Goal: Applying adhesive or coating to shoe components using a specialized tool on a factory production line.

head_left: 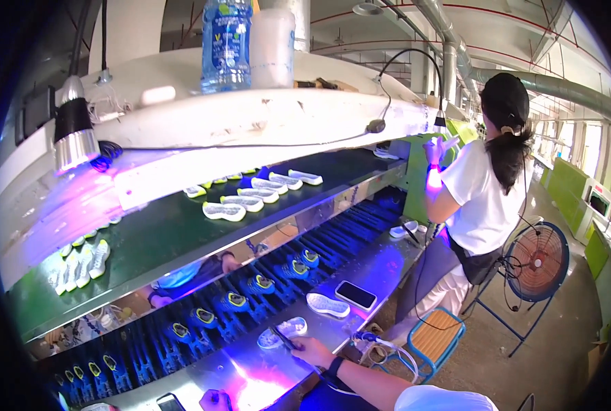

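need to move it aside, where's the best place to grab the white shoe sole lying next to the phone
Probably across the narrow waist of the white sole, hand coming from above. It lies flat on the metal worktop, long axis left to right, with open surface on both long sides. The phone sits just beyond its right end, so avoid that end.

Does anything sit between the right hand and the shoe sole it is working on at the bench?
Nothing visible does. The right hand reaches with a thin dark tool to the white shoe sole on the metal bench. The left hand rests apart at the lower edge.
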A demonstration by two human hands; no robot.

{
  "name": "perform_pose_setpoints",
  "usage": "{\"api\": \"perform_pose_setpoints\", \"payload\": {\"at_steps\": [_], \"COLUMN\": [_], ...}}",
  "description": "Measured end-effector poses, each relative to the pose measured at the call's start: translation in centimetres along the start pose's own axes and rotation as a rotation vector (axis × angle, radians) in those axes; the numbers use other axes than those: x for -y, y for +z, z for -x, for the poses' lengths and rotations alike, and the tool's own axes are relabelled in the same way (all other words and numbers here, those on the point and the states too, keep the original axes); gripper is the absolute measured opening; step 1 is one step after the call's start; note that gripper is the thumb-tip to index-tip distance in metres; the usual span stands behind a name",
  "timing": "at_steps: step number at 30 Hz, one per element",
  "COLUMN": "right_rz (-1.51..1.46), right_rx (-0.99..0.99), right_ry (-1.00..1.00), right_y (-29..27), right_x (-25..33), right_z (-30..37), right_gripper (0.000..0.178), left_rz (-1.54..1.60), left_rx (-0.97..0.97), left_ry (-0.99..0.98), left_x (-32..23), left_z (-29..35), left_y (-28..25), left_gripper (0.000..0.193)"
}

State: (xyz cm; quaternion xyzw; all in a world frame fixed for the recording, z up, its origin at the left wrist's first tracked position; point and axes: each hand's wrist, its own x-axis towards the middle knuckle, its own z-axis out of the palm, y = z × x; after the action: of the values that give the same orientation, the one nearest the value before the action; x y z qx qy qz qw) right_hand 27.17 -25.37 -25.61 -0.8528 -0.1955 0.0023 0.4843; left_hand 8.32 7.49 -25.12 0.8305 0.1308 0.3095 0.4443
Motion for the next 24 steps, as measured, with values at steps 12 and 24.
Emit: {"api": "perform_pose_setpoints", "payload": {"at_steps": [12,24], "right_rz": [-0.544,-0.369], "right_rx": [0.128,0.15], "right_ry": [0.206,0.209], "right_y": [-1.3,-1.8], "right_x": [-0.8,0.6], "right_z": [-0.9,0.3], "right_gripper": [0.022,0.034], "left_rz": [0.041,0.169], "left_rx": [0.04,0.071], "left_ry": [0.03,-0.161], "left_x": [0.7,1.9], "left_z": [-0.8,1.0], "left_y": [1.1,1.8], "left_gripper": [0.012,0.024]}}
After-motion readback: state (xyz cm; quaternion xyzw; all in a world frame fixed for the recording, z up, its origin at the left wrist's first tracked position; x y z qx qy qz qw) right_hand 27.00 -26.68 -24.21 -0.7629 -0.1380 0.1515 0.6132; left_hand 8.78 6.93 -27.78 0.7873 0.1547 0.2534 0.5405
